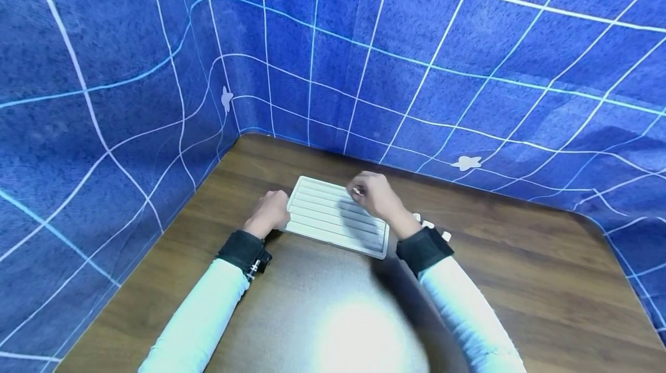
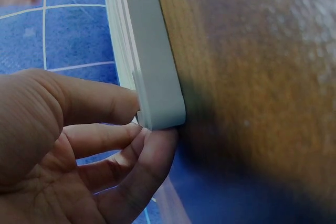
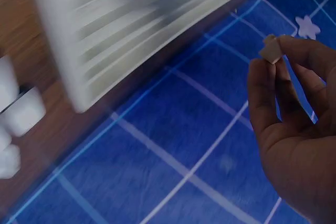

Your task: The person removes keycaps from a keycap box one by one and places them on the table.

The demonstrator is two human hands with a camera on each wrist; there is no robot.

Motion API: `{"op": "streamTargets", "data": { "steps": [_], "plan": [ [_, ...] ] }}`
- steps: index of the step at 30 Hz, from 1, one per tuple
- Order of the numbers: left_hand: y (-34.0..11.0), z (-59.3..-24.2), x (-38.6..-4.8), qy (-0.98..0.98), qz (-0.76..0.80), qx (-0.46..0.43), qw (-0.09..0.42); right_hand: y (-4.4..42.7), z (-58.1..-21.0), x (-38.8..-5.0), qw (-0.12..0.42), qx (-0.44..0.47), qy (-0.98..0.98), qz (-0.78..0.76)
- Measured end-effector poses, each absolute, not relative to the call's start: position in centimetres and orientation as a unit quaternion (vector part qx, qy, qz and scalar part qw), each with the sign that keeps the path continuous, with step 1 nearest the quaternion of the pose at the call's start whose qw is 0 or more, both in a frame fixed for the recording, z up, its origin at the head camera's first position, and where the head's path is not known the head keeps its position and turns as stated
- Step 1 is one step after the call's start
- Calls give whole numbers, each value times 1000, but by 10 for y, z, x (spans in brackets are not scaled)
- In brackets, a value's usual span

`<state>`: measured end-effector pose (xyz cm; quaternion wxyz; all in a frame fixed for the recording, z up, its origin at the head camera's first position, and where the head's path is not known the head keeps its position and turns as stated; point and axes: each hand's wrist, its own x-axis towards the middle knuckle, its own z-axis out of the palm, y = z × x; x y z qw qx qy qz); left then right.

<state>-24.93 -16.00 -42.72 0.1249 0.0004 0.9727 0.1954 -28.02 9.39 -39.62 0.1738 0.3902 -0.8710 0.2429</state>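
A white rectangular tray [image 1: 333,217] with several parallel ridges lies on the table. My left hand [image 1: 270,211] is at its left end; the left wrist view has the thumb and fingers [image 2: 157,153] gripping the corner of the tray [image 2: 157,66]. Over the far right part of the tray hovers my right hand [image 1: 376,195]. Between its thumb and fingertips it pinches a small pale block [image 3: 271,50], whose exact kind cannot be made out. In the right wrist view the tray [image 3: 58,40] is blurred and apart from that hand [image 3: 294,119].
Several small white blocks [image 1: 428,224] lie on the table right of the tray, partly behind the right wrist; the right wrist view has them [image 3: 23,111] too. A blue cloth [image 1: 338,72] with white lines and stars hangs around the wooden table [image 1: 546,280].
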Motion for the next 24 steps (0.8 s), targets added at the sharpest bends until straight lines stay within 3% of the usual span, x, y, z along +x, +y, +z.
{"op": "streamTargets", "data": {
  "steps": [8,16,24],
  "plan": [
    [-161,-429,-252,971,196,12,138,170,-400,-246,184,359,-882,245],
    [-158,-429,-253,971,193,16,139,244,-424,-216,233,328,-893,201],
    [-161,-429,-252,970,201,10,135,278,-439,-194,205,297,-910,206]
  ]
}}
